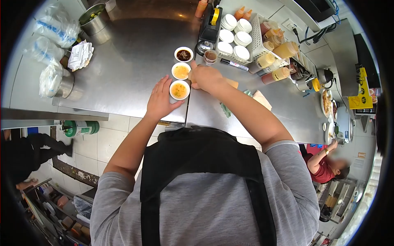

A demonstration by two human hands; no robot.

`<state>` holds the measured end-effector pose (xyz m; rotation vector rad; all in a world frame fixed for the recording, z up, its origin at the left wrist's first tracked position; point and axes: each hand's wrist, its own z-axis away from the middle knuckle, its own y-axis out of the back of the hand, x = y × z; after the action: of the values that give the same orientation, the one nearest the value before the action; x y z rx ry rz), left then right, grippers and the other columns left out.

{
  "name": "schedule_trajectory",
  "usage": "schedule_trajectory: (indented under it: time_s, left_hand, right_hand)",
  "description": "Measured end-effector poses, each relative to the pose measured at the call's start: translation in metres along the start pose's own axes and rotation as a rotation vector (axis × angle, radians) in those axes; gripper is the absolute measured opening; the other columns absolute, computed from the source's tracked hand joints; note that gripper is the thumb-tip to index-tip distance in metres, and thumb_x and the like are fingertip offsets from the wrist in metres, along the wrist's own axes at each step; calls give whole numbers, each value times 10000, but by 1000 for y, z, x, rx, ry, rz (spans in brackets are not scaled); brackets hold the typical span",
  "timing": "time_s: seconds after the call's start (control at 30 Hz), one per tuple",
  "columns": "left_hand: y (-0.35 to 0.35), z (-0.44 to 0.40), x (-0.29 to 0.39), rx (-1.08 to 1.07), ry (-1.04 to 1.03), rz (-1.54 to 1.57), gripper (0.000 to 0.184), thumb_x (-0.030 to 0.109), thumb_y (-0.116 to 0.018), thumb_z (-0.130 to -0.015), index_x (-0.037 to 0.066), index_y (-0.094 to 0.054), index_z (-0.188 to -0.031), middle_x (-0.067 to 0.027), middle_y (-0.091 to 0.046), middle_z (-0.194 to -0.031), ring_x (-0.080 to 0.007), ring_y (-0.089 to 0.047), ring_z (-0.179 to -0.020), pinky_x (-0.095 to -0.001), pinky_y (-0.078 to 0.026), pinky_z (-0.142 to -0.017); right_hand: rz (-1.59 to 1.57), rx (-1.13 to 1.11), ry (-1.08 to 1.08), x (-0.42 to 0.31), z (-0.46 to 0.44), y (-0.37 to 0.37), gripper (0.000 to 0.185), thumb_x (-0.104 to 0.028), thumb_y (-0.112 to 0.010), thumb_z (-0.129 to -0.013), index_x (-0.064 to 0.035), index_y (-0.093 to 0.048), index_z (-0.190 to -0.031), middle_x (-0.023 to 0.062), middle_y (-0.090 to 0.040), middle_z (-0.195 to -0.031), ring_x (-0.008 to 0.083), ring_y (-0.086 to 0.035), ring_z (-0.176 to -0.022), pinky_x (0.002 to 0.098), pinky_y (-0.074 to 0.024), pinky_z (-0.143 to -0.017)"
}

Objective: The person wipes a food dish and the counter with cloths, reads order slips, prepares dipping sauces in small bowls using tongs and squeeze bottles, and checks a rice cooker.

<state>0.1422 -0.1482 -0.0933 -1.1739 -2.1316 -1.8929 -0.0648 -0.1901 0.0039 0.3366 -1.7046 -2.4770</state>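
Three small white bowls stand in a column on the steel table. The nearest bowl [179, 89] holds a yellow-orange liquid with green bits, and my left hand [161, 99] rests beside its left side, fingers spread on the table. Yellow-orange liquid also fills the middle bowl [181, 71]. Dark sauce is in the farthest bowl [183, 54]. My right hand [205, 78] is closed around a tan cylindrical item [232, 83], just right of the middle bowl; part of that item is hidden by the hand.
White baskets [256, 39] with stacked white dishes [226, 35] and sauce bottles [286, 49] stand at the back right. A marker [234, 64] and cloth [261, 99] lie right. Back left are a metal pot [94, 22] and papers [80, 55]. A person [324, 166] stands far right.
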Motion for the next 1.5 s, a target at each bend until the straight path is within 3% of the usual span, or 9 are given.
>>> schedule_trajectory:
  time_s: [0.27, 0.33, 0.63, 0.87, 1.07, 1.17, 1.33, 1.4, 1.5]
  left_hand:
    - [1, -1, 2, 13, -7, 10, 871, 427, -821, -713, -1, -430, -1363, -210, -403, -1456, -377, -418, -1341, -474, -335, -1127]
    - [1, -1, 3, 16, -14, 17, 814, 409, -825, -713, 30, -459, -1334, -210, -414, -1442, -388, -426, -1331, -481, -343, -1118]
    - [0, -2, 1, 32, -45, -1, 740, 384, -817, -730, 47, -488, -1301, -208, -422, -1435, -399, -428, -1325, -487, -353, -1104]
    - [1, -1, 2, 32, -49, -2, 739, 382, -811, -731, 47, -488, -1305, -203, -419, -1441, -395, -425, -1325, -485, -350, -1106]
    - [1, -3, 3, 32, -55, 9, 852, 392, -822, -708, 15, -437, -1369, -230, -432, -1434, -398, -422, -1330, -493, -343, -1114]
    - [3, -3, 5, 40, -72, 34, 948, 409, -839, -684, -20, -389, -1399, -243, -444, -1421, -406, -422, -1329, -492, -349, -1109]
    - [-1, 1, 1, 26, -72, 36, 1004, 427, -832, -702, -25, -325, -1441, -254, -431, -1430, -410, -404, -1340, -488, -334, -1117]
    - [3, 1, 6, 6, -40, 35, 995, 438, -824, -713, -22, -324, -1439, -253, -433, -1427, -412, -408, -1335, -488, -334, -1116]
    - [7, 2, 6, 24, -69, 27, 972, 494, -798, -730, -24, -352, -1421, -254, -453, -1402, -408, -440, -1313, -482, -351, -1108]
  right_hand:
    - [-134, 26, 65, 15, 7, 1, 713, -333, -798, -756, 28, -413, -1237, 261, -653, -1027, 390, -670, -940, 448, -532, -794]
    - [-443, 204, 46, 26, 3, -18, 790, -353, -806, -743, 44, -381, -1277, 279, -654, -1005, 411, -662, -927, 464, -519, -805]
    - [-65, -66, 146, 5, 34, -17, 730, -342, -811, -736, 8, -405, -1232, 226, -658, -967, 391, -669, -906, 442, -538, -784]
    - [-87, -63, 145, 5, 39, -24, 700, -311, -812, -746, 5, -407, -1221, 220, -656, -963, 400, -666, -890, 458, -532, -772]
    - [-544, 112, 161, -5, 56, -9, 706, -297, -787, -797, 3, -377, -1288, 241, -649, -1025, 435, -635, -976, 452, -491, -849]
    - [-837, 434, 300, 6, 50, 4, 676, -248, -752, -849, -41, -350, -1352, 206, -602, -1094, 328, -610, -1048, 379, -444, -957]
    - [-909, 824, 160, 64, 61, 112, 692, -202, -755, -848, -41, -333, -1372, 216, -563, -1199, 337, -573, -1133, 387, -431, -986]
    - [-359, 1157, 159, 105, 48, 136, 808, -275, -800, -802, -23, -320, -1402, 246, -554, -1293, 419, -556, -1182, 423, -459, -968]
    - [16, 1160, 73, 180, 22, 150, 794, -305, -805, -777, -20, -384, -1388, 218, -556, -1304, 409, -551, -1176, 448, -452, -986]
